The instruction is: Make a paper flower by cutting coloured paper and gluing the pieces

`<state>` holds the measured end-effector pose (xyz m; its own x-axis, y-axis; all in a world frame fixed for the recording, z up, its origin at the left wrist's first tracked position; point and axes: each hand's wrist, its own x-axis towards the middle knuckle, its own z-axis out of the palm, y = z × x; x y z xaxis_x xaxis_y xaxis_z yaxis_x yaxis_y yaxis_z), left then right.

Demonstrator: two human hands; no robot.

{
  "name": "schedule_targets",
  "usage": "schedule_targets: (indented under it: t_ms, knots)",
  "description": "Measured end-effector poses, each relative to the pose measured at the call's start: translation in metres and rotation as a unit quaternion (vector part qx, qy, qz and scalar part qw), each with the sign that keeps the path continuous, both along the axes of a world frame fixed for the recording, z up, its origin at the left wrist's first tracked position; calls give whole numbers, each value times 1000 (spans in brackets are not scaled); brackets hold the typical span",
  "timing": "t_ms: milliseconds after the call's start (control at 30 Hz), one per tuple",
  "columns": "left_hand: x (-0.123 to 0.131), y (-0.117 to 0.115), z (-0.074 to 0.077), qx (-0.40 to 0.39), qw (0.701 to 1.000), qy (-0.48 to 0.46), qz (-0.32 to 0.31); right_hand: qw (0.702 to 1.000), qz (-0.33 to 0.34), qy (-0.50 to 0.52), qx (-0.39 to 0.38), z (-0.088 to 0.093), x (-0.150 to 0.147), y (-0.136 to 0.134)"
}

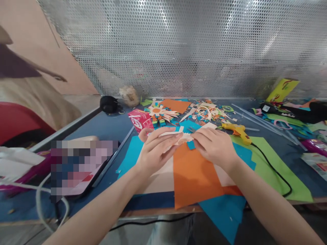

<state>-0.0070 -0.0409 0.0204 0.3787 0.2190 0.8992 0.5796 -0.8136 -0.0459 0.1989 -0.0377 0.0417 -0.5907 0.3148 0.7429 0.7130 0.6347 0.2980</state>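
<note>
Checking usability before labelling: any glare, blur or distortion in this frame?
Head view: glare patches on the perforated metal screen; wide-angle bending at edges; a pixelated block at left; the left hand, right hand and cream paper piece between them look sharp.

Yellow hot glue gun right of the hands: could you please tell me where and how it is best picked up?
Probably by the handle of the yellow hot glue gun, the end where the black cord leaves, coming from above. It lies flat on its side, nozzle pointing left, so this keeps fingers off the tip; the right hand is nearest.
</note>
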Motion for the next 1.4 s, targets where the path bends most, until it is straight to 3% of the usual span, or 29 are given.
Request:
schedule_targets:
  t_ms: [233, 367, 567, 700, 900, 1000, 1100, 1233, 1400]
  knots:
    - [1, 0, -3, -79, 997, -16, 22, 998, 10, 28, -49, -2, -1, 1]
    - [4, -1, -2, -161, 985, -56, 16, 993, 19, 40, -111, -3, -2, 2]
    - [9, 3, -4, -319, 920, -221, -53, 955, 67, 132, -257, -7, -5, 1]
    - [11, 5, -3, -397, 872, -276, -82, 934, 74, 159, -312, -7, -7, 0]
    - [11, 11, -6, -398, 867, -282, -99, 932, 69, 153, -322, -6, -7, 0]
    - [10, 13, -8, -392, 875, -270, -92, 944, 61, 137, -294, -7, -6, 0]
    - [8, 10, -6, -355, 900, -245, -71, 976, 60, 97, -188, -8, -5, 1]
    - [5, 2, 4, -222, 953, -195, -64, 997, 68, 30, 12, -4, -1, 0]
    - [-1, -8, 15, -54, 992, -97, -68, 989, 83, -16, 120, 3, 9, -5]
